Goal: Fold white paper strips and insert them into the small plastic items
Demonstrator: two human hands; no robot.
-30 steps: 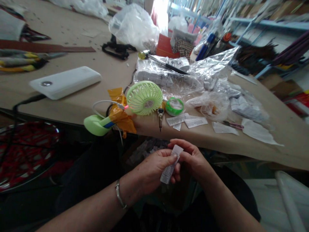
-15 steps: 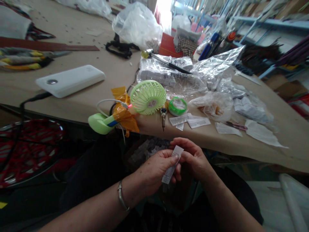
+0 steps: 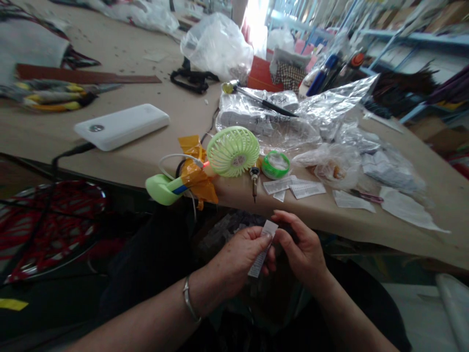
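My left hand (image 3: 242, 256) pinches a narrow white printed label (image 3: 263, 254) between thumb and fingers, below the table's front edge. The label slants, its upper end pointing away from me. Just to its right is my right hand (image 3: 302, 247), thumb and fingers apart, with the thumb tip close to the label's edge. I cannot tell whether it touches. More printed labels (image 3: 308, 187) lie on the table edge above my hands. Beside them are a soldering iron tip (image 3: 254, 185) jutting over the edge and a round green tub (image 3: 275, 165).
A light green fan (image 3: 233, 151) is taped at the table edge. A white power bank (image 3: 122, 127) with a cable lies left, pliers (image 3: 54, 98) behind it. Clear plastic bags (image 3: 271, 122) and a paper scrap (image 3: 412, 210) cover the right side. A red-strapped round seat (image 3: 47, 225) stands lower left.
The view has shifted slightly, so the table things sit further right. My right hand's fingers have drawn a little away from the label; my left hand keeps its pinch.
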